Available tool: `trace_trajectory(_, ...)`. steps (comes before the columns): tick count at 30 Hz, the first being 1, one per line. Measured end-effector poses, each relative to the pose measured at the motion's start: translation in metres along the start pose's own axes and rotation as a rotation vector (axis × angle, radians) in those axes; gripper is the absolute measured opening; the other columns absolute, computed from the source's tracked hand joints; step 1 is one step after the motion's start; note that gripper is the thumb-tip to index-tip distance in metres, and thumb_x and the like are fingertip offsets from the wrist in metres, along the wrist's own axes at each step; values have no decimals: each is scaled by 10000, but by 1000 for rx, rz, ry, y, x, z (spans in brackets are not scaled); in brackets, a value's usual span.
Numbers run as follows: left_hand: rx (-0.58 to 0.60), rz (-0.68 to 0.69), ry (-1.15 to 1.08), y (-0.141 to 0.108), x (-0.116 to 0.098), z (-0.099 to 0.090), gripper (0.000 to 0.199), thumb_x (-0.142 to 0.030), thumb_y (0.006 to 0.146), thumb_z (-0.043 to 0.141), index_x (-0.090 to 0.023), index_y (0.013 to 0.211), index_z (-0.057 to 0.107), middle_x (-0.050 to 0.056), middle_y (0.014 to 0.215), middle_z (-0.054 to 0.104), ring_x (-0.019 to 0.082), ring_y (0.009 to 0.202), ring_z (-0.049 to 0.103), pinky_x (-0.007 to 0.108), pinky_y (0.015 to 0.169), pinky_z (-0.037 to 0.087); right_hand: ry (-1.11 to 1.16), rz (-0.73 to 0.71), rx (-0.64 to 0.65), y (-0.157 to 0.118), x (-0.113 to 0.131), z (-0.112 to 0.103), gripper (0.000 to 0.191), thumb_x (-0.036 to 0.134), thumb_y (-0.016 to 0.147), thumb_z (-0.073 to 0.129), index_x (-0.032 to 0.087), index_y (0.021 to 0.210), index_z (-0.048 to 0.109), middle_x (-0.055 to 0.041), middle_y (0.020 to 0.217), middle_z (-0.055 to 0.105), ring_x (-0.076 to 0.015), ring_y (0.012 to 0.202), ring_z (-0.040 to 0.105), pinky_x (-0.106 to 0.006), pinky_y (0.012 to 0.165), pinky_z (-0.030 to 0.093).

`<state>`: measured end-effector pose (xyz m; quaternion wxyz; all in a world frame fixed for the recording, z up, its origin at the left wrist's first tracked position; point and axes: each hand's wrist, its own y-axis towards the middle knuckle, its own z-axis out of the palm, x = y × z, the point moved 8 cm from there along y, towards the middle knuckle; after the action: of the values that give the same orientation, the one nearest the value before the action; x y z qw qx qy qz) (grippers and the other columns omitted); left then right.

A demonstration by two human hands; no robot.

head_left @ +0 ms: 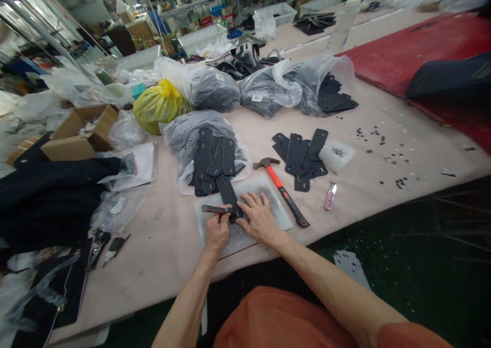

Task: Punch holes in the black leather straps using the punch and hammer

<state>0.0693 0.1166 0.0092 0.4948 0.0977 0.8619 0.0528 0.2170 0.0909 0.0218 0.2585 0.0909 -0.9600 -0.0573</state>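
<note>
Left hand [217, 231] pinches a dark tool [215, 209] beside the right hand [261, 219] on a black strip [227, 188]

Both forearms reach forward from the near edge of the surface [169, 256] and converge over a pale board [276, 211]. The left hand is closed, its thumb and fingers gripping the slim tool, which points sideways to the left. The right hand lies palm down, its fingers spread, some of them touching the strip's near end.

The strip is flat, dark and narrow; it lies on the board, its far end reaching the left pile [215, 156], which rests on a translucent plastic bag [171, 133]. Its near end is partly hidden by the hands.

There is one claw hammer [281, 187] with an orange-and-black handle, just right of the right hand, and one pink-handled tool [330, 197] farther right. Two piles of similar strips show, the right pile [301, 156] beyond the hammer; overlap prevents counting their pieces. One yellow bag [159, 105] and one cardboard box [82, 133] stand at the far left.
</note>
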Motion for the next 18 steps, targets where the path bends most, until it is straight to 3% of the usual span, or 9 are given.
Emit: trace_trajectory(18,31,3,35,2,2,-2,227,-281,891,524,-185,1018,687,66,1020,726,208,992,665,367,935,515,-14,27,-16,3,4,1,505,419,828,638,237,1287,534,-93,1419,460,-323,1343,299,-579,1110,122)
